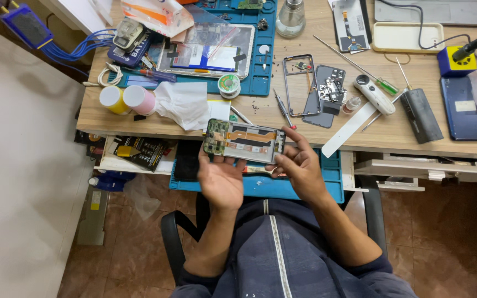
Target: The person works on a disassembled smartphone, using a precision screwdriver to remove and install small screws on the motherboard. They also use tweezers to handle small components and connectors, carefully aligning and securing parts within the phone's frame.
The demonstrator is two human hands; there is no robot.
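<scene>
The left hand [220, 177] lies palm up under an opened smartphone with its back cover off, showing a green circuit board and an orange flex cable [244, 141], and grasps it from below. The right hand [299, 165] grips the phone's right end, fingers curled around that edge. The phone is held level in the air just in front of the front edge of the wooden desk [393, 135], above a blue rubber work mat on a pulled-out shelf [305, 186].

On the desk near the front edge lie a crumpled white tissue [183, 104], a yellow-capped jar [111, 99] and a pink-capped jar [139, 99] touching side by side near the left corner. Behind the phone rest a grey metal phone frame [299, 84], a dark grey back cover with small parts on it [328, 91] and a slim metal screwdriver [284, 108].
</scene>
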